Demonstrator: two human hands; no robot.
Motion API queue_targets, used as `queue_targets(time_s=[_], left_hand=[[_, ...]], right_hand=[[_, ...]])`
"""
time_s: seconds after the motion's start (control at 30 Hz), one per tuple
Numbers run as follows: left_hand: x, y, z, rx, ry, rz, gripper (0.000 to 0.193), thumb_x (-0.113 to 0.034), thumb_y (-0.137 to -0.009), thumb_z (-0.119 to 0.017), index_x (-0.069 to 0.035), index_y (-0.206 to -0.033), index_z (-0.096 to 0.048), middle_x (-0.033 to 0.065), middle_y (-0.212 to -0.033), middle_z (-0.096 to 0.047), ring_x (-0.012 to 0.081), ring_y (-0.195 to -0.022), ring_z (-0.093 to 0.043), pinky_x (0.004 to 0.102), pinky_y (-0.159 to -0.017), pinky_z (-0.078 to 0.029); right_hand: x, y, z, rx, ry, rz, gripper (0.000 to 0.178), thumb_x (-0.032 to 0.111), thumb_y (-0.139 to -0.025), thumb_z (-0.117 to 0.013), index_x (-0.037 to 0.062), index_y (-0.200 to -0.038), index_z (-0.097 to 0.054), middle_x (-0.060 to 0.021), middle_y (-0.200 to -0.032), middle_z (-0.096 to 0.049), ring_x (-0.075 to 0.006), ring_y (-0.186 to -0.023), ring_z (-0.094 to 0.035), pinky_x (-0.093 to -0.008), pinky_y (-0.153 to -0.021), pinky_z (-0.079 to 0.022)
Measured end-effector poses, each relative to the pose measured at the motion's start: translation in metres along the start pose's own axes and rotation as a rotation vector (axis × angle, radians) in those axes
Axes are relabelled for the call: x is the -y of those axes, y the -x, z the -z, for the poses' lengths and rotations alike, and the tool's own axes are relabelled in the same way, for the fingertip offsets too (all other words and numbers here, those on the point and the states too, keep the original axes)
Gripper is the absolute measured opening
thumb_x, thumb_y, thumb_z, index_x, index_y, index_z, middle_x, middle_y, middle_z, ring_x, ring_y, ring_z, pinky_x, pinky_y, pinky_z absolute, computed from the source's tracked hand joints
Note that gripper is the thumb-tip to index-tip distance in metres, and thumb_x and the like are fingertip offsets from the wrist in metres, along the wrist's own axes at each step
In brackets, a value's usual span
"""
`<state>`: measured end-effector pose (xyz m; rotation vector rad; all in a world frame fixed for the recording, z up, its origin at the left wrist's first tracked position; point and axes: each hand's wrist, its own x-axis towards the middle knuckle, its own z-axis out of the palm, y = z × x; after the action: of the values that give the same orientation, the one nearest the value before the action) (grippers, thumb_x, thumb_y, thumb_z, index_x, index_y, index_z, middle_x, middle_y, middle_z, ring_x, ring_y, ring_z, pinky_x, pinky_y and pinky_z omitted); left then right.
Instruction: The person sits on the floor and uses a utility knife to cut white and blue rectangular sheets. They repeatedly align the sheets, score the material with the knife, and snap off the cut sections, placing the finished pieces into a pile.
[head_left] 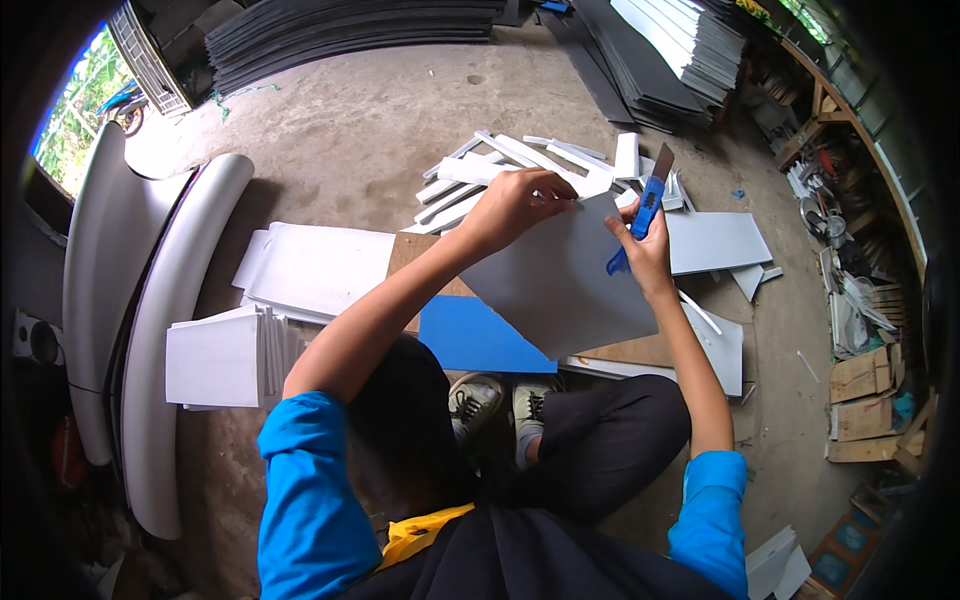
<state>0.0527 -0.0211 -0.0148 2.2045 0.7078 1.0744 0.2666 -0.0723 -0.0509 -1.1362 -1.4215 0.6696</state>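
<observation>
A flat, pale grey sheet [560, 270] is held up in front of me, tilted, above the low work surface. My left hand [525, 208] pinches its upper edge with the fingers closed. In my right hand [648, 243] is a blue box cutter [648, 208], its blade pointing up and away; the thumb of that hand also lies against the sheet's right edge. Below the sheet, a blue panel [475, 335] and a brown board [412, 262] lie in front of my feet. Loose white strips [460, 185] are heaped just beyond my hands.
White sheets [325, 262] lie on the left, beside a stack of white pieces [212, 355]. Farther left stand large curled white sheets [185, 330]. Another white panel [720, 240] lies right. Dark sheet stacks [350, 40] fill the back; wood scraps [862, 385] line the right wall.
</observation>
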Motion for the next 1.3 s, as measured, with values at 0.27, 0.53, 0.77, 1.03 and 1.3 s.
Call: queue_targets(time_s=[0.27, 0.53, 0.77, 1.03, 1.3], left_hand=[[0.002, -0.003, -0.004, -0.052, 0.002, 0.007, 0.012, -0.014, -0.074, -0.066, -0.005, -0.082, -0.065, 0.0088, -0.073, -0.064, 0.0200, -0.069, -0.062, 0.0300, -0.066, -0.050], [0.003, -0.002, -0.007, -0.050, -0.310, -0.249, 0.013, -0.013, -0.075, -0.064, -0.005, -0.083, -0.060, 0.0110, -0.108, -0.046, 0.0295, -0.105, -0.040, 0.0377, -0.090, -0.038], [0.017, 0.003, -0.023, -0.095, -0.301, -0.170, 0.015, -0.012, -0.080, -0.060, -0.004, -0.091, -0.053, 0.0168, -0.112, -0.037, 0.0339, -0.108, -0.036, 0.0414, -0.093, -0.034], [0.026, -0.004, -0.027, -0.210, -0.249, -0.088, 0.018, -0.013, -0.081, -0.057, 0.000, -0.092, -0.050, 0.0211, -0.107, -0.040, 0.0345, -0.100, -0.038, 0.0413, -0.088, -0.033], [0.017, -0.001, -0.020, 0.024, 0.551, 0.420, 0.031, -0.031, -0.094, -0.040, -0.003, -0.103, -0.049, 0.0080, -0.101, -0.054, 0.0143, -0.092, -0.050, 0.0287, -0.086, -0.038]], right_hand=[[0.003, 0.002, -0.003, 0.047, 0.035, -0.006, 0.036, 0.016, -0.076, -0.069, 0.0036, -0.098, -0.043, -0.0039, -0.083, -0.056, -0.0095, -0.078, -0.053, -0.0247, -0.073, -0.043], [0.005, 0.005, -0.001, 0.067, 0.034, -0.006, 0.036, 0.017, -0.076, -0.069, 0.0040, -0.098, -0.044, -0.0036, -0.084, -0.054, -0.0094, -0.079, -0.052, -0.0244, -0.073, -0.044], [0.004, 0.003, 0.001, 0.134, 0.107, -0.012, 0.037, 0.020, -0.078, -0.068, 0.0034, -0.100, -0.044, -0.0033, -0.084, -0.053, -0.0092, -0.077, -0.051, -0.0236, -0.072, -0.043], [0.008, 0.009, -0.007, 0.241, 0.218, -0.034, 0.038, 0.020, -0.076, -0.068, 0.0039, -0.101, -0.043, -0.0044, -0.079, -0.054, -0.0147, -0.072, -0.054, -0.0275, -0.068, -0.043], [0.009, 0.008, -0.002, 0.249, 0.246, -0.038, 0.037, 0.021, -0.077, -0.067, 0.0043, -0.100, -0.043, -0.0042, -0.076, -0.053, -0.0153, -0.069, -0.054, -0.0284, -0.067, -0.043]])
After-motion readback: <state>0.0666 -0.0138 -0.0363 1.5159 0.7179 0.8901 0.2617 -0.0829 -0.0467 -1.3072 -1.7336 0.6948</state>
